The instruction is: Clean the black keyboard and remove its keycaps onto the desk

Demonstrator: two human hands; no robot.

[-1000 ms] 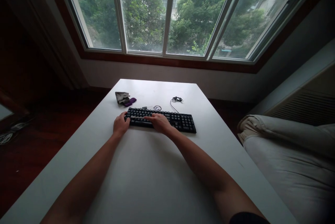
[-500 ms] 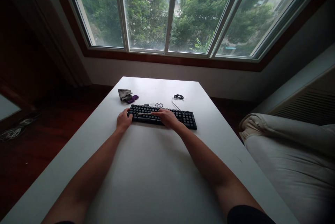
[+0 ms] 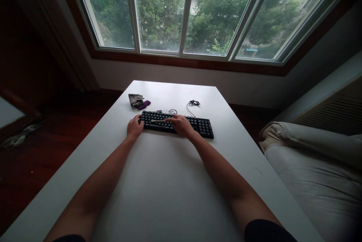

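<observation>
A black keyboard [image 3: 202, 127] lies across the far half of the white table [image 3: 169, 189]. My left hand [image 3: 134, 128] rests at the keyboard's left end, fingers curled over its edge. My right hand [image 3: 181, 125] lies on the middle keys. Its fingers are pinched on a thin pale stick [image 3: 158, 120], which points left over the keys. What sort of stick it is, I cannot make out.
Behind the keyboard lie a crumpled grey cloth [image 3: 134, 99], a small purple object [image 3: 144, 104], a coiled black cable [image 3: 194, 103] and some small wire bits [image 3: 171, 112]. A grey-white cushion [image 3: 311, 159] borders the table's right side. The dark wood floor is at the left, a wide window ahead.
My right hand and the stick have shifted a little to the right and farther back over the keys. My left hand stays at the keyboard's left end. The view has tilted slightly.
</observation>
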